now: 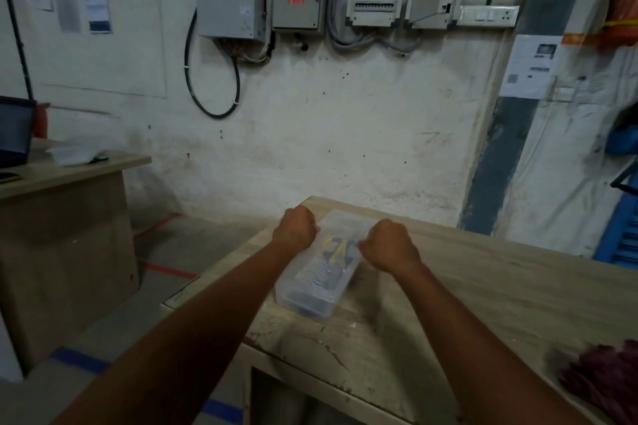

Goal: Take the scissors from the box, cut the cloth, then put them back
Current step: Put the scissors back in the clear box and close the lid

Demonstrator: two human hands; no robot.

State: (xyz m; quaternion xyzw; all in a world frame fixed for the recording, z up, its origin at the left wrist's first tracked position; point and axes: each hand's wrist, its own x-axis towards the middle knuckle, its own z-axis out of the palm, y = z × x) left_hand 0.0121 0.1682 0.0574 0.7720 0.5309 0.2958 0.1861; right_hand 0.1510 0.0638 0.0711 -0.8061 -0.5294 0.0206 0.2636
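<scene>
At the far left stands a wooden desk (69, 176) with a dark laptop screen (13, 131) on it, against a stained white wall (310, 114). On the grey floor (165, 252) between this desk and the work table there are red tape lines and blue tape lines. Higher on the wall, in the middle, hang grey electrical boxes (229, 9) with loose black cables, and to their right a row of switches (488, 15).

The work table (483, 286) is of pale wood, scratched and marked near its front edge.

The left hand (295, 229) is curled on the left long side of a clear plastic box (319, 272), close to its far end. The box lies near the left edge of the table, with its long side running away from the person, and its lid is on. Through the cloudy plastic I see something with yellow and blue parts (338, 248), perhaps the scissors handles, but it is too blurred to be sure. The right hand (388, 245) is curled on the right long side of the box. Both hands seem to grip the lid edge, fingers closed narrow.

At the front right corner of the table lies a dark red cloth (604, 379), well apart from the box.
</scene>
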